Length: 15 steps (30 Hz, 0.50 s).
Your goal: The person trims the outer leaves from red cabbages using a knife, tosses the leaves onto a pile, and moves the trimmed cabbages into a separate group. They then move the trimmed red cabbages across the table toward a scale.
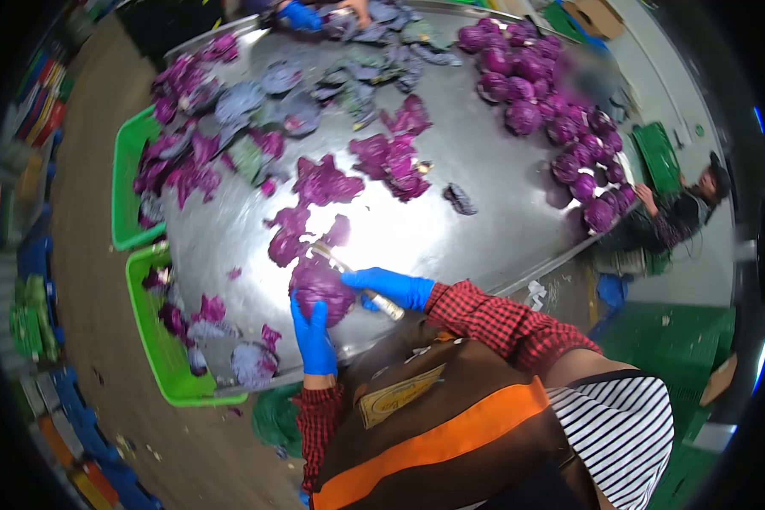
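My left hand (314, 337), in a blue glove, is wrapped around the near side of a purple cabbage (323, 287) just above the metal table (416, 263). In my blue-gloved right hand (396, 287) is a knife with a pale handle (386, 304). The knife's blade reaches the upper right side of the cabbage, and its tip is hard to make out against the glare. Torn purple leaves (289, 235) lie just beyond the cabbage, with more loose leaves (327, 180) farther off.
Trimmed cabbages (523, 117) are heaped along the right side. Green crates (172, 381) stand at the left edge, near piled outer leaves (240, 100). A co-worker's gloved hand (301, 15) is at the far edge; another person (684, 208) stands at right.
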Each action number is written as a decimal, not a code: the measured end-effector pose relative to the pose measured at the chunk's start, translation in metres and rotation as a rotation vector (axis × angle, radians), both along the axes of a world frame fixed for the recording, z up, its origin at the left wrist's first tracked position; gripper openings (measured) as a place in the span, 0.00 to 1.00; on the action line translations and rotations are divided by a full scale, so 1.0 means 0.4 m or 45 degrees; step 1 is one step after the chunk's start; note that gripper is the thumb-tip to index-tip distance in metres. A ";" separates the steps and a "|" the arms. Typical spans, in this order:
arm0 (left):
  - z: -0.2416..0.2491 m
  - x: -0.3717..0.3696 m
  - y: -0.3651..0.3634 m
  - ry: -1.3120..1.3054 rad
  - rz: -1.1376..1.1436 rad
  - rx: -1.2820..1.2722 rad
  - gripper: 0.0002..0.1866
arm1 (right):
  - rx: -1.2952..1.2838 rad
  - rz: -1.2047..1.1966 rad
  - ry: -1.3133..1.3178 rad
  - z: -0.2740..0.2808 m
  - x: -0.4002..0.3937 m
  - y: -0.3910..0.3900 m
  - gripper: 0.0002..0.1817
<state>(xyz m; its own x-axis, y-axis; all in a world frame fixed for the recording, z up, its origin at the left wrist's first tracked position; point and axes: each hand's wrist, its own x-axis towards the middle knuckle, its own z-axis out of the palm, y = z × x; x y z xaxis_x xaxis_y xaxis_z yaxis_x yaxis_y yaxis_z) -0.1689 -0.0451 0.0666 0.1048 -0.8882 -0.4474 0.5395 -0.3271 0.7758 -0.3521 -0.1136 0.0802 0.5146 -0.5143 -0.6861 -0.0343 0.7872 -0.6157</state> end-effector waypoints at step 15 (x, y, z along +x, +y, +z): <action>-0.188 -0.293 -0.098 -0.897 -0.699 -0.336 0.23 | 0.019 -1.500 -0.537 -0.096 -0.736 0.202 0.32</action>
